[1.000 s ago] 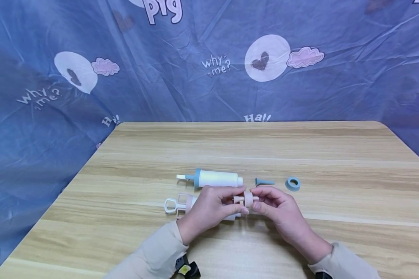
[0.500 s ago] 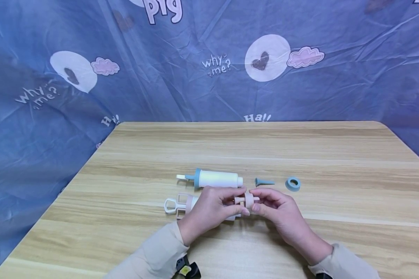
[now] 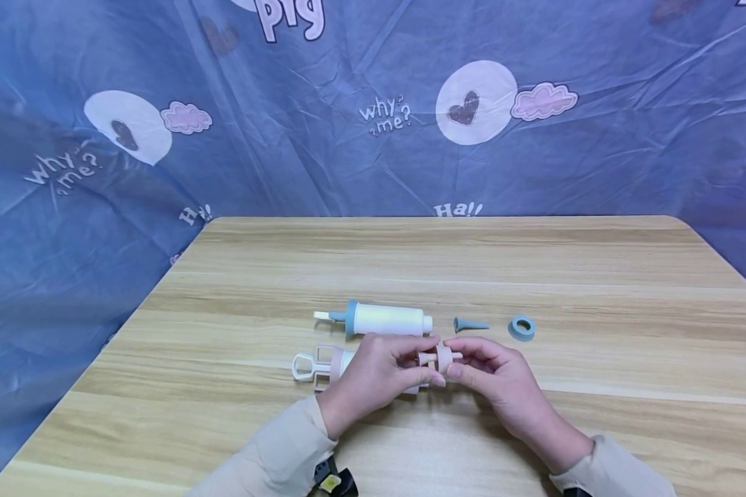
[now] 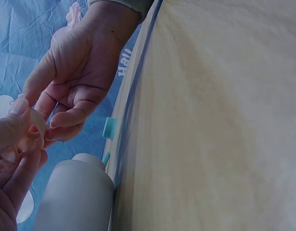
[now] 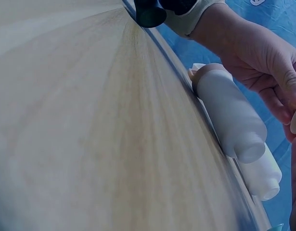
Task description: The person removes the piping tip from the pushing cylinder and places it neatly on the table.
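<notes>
Above the table, both hands pinch a pale pink ring cap (image 3: 444, 359), with a small pink nozzle (image 3: 425, 358) running through its middle. From the left, my left hand (image 3: 373, 369) holds it by thumb and forefinger; my right hand (image 3: 503, 379) grips the right side the same way. Under the left hand lies a white syringe-like tube with a pink collar (image 3: 336, 362) and a white loop handle (image 3: 302, 366), partly hidden. Behind it rests a matching white tube (image 3: 388, 319) with a blue collar. In the left wrist view, the pink cap (image 4: 38, 121) sits between the fingertips.
A blue nozzle (image 3: 471, 324) and a blue ring cap (image 3: 522, 328) lie to the right of the rear tube. The wooden table (image 3: 441, 255) ends at a blue printed cloth (image 3: 323, 138) behind it.
The pink ring cap and nozzle have shifted very slightly to the right between the fingers. Both hands keep nearly the same place, and the parts on the table stay put.
</notes>
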{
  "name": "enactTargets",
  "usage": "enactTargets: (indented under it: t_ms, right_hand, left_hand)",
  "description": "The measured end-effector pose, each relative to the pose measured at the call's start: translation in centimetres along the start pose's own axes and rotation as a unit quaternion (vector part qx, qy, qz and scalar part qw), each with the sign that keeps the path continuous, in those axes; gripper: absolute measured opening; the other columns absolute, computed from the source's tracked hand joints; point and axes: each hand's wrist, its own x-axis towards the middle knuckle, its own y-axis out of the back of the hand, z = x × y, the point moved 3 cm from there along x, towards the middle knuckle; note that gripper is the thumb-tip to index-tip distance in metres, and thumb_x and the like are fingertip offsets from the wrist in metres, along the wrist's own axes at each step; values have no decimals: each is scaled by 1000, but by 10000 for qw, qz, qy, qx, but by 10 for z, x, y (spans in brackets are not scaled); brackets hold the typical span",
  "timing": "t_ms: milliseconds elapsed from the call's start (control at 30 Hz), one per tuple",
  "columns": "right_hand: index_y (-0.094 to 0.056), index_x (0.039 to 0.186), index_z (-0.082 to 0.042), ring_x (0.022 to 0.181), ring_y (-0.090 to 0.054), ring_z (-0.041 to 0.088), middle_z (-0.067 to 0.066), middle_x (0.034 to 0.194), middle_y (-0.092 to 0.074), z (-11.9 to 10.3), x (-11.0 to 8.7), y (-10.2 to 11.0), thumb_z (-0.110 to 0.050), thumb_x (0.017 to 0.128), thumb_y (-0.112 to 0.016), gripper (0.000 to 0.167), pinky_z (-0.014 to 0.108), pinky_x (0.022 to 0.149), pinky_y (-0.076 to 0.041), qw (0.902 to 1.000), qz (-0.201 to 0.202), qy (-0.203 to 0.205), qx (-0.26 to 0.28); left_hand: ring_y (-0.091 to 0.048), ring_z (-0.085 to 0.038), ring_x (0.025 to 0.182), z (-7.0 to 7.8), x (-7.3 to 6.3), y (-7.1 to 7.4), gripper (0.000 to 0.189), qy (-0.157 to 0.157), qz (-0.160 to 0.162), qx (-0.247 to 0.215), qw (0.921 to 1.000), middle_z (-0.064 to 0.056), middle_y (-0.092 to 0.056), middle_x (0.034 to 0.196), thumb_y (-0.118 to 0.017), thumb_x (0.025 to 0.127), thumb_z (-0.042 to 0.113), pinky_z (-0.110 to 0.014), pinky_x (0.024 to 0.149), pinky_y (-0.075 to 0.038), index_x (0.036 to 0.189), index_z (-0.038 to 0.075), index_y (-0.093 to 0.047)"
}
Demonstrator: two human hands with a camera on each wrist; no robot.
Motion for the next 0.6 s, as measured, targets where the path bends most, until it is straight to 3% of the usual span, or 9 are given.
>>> enactTargets:
  t_ms: [333,600]
  right_hand:
    - [-67,103,-18,82,-64,8,-5,94,-68,-6,0,-3,5,83,-61,31,21,70,-51,9997,98,-194,63]
    - [-66,104,-17,83,-63,8,-5,95,-67,-7,0,-3,8,83,-59,33,21,71,-51,9999,46,23,146]
  left_hand:
    - [-66,-6,79,0,0,0,45,110,-29,-157,9998,-10,-69,102,-77,71,20,-11,67,-49,110,2,-67]
    - [-67,-9,84,0,1,0,44,238,-65,-384,9990,-12,-69,102,-77,70,17,-13,69,-50,110,2,-66]
